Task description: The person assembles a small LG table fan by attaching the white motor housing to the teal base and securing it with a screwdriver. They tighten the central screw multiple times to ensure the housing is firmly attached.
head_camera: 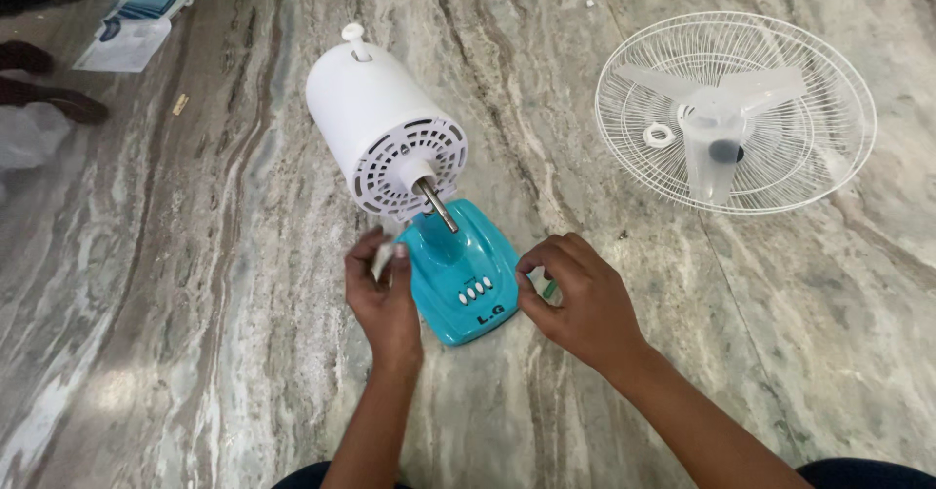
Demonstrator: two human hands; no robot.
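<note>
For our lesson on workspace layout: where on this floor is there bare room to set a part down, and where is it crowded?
Bare marble floor lies left of the left hand, and between the motor housing and the fan guard. It is crowded around the teal base, where the right hand also sits.

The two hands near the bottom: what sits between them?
In the head view, the teal fan base with its row of white buttons lies between the left hand and the right hand.
</note>
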